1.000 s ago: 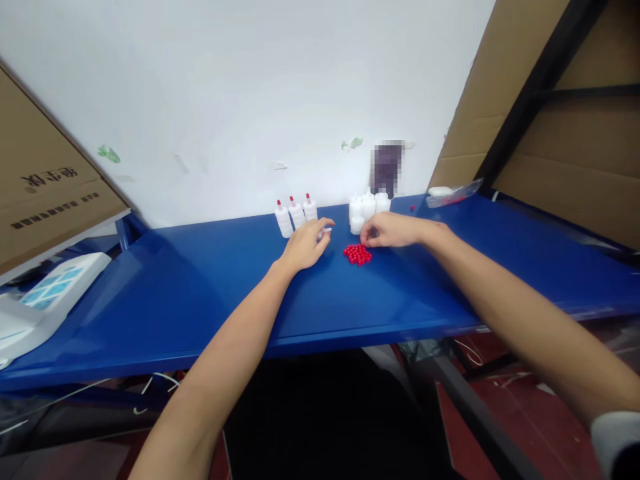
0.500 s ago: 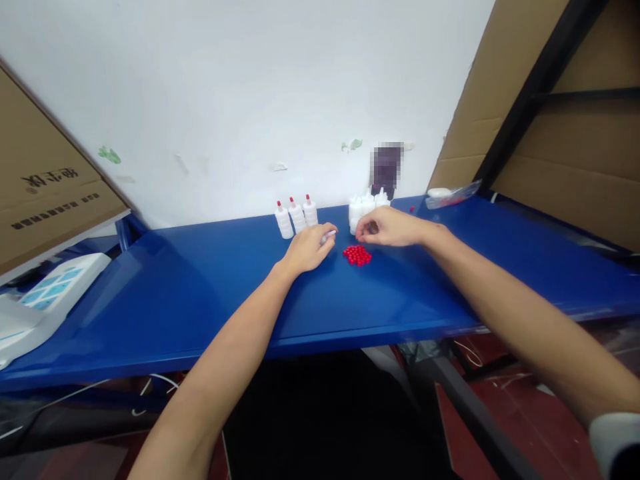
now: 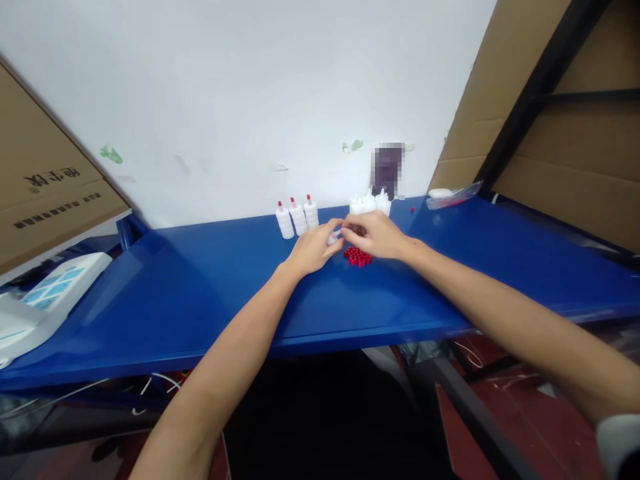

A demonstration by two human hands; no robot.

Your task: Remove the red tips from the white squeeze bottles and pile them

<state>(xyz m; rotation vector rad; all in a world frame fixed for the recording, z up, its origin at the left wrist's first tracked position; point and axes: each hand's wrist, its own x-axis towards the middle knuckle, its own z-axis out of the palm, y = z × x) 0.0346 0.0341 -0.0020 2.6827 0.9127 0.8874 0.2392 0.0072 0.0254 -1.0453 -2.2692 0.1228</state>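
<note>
My left hand (image 3: 314,249) is closed around a small white squeeze bottle (image 3: 333,237), lying tilted with its nozzle end toward the right. At that nozzle end, the fingertips of my right hand (image 3: 379,233) are pinched together; whatever they hold is hidden. Just below my right fingers lies a pile of small red caps (image 3: 359,259) on the blue table (image 3: 220,280). Behind my left hand stand three white bottles (image 3: 298,220) with red tips. Several white bottles (image 3: 369,204) with bare white nozzles are grouped behind my right hand, partly covered by it.
A white device with blue panels (image 3: 55,287) sits at the table's left end. One loose red cap (image 3: 413,210) and a clear plastic bag (image 3: 455,195) lie at the back right. A white wall (image 3: 240,100) rises behind, with cardboard (image 3: 45,180) on both sides.
My right hand has moved left from beside the bare-nozzle bottles to the tip of the bottle in my left hand. My left hand has shifted slightly right, still holding the bottle.
</note>
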